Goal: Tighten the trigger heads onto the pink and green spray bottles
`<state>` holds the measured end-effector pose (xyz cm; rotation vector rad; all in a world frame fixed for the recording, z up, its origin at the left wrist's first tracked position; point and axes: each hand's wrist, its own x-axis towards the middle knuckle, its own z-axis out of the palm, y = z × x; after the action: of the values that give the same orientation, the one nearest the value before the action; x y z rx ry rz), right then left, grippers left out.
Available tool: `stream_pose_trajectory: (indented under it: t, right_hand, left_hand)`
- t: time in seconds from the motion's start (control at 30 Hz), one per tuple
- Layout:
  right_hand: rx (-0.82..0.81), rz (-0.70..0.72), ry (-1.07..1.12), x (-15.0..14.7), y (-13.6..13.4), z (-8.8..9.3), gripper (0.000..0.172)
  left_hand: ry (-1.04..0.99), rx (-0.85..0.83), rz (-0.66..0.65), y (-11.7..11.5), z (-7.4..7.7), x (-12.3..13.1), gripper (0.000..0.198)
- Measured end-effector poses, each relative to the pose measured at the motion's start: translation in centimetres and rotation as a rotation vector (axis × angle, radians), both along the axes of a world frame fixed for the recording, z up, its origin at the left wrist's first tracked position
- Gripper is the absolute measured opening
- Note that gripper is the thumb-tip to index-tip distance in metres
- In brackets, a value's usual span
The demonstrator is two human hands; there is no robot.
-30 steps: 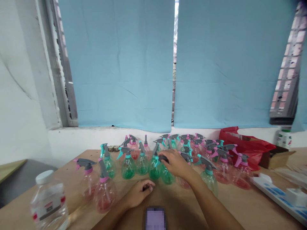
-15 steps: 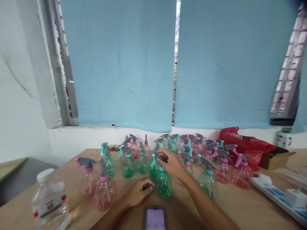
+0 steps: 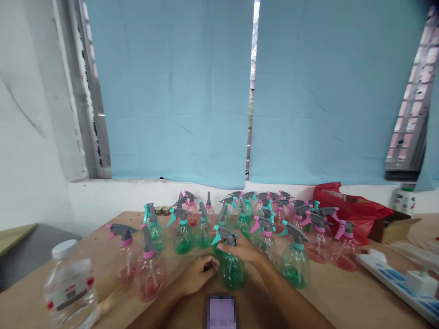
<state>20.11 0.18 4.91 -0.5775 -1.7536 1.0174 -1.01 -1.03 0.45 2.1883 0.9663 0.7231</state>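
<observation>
My right hand (image 3: pixel 242 250) is wrapped round the neck of a green spray bottle (image 3: pixel 232 270) with a grey and teal trigger head, standing on the wooden table (image 3: pixel 343 292) just in front of me. My left hand (image 3: pixel 197 275) rests on the table beside that bottle's base, fingers curled with something small and dark between them that I cannot make out. Behind stand several green and pink spray bottles (image 3: pixel 267 219) in rows.
Two pink spray bottles (image 3: pixel 137 262) stand apart at the left. A clear water bottle with a white cap (image 3: pixel 70 288) is at the near left. A red bag (image 3: pixel 350 210), a cardboard box (image 3: pixel 394 226) and a white power strip (image 3: pixel 398 285) lie at the right.
My right hand has drawn the green spray bottle out of the row and toward me, beside my left hand. The left hand has stayed in place.
</observation>
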Motion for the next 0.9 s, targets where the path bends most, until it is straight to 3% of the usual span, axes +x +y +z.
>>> stream_pose_trajectory:
  t: [0.17, 0.33, 0.57, 0.7, 0.9]
  right_hand:
    - [-0.01, 0.065, 0.023, -0.2, -1.1, 1.7, 0.033]
    - [-0.073, 0.096, 0.106, -1.2, -1.3, 1.6, 0.024]
    - [-0.109, -0.114, 0.139, -1.5, -1.4, 0.7, 0.014]
    - [-0.077, -0.117, 0.115, -1.4, -1.7, 1.0, 0.018]
    - [-0.085, -0.001, 0.151, -1.6, -1.6, 1.2, 0.034]
  left_hand:
    - [-0.005, 0.009, -0.014, 0.1, 0.0, 0.0, 0.025]
    - [-0.024, 0.006, -0.033, 0.4, -0.5, -0.1, 0.025]
    - [-0.02, 0.008, -0.005, 0.2, -0.5, -0.1, 0.019]
    - [-0.011, 0.015, 0.004, 0.2, -0.5, -0.1, 0.019]
    - [-0.027, 0.011, -0.014, 0.4, -0.7, -0.1, 0.016]
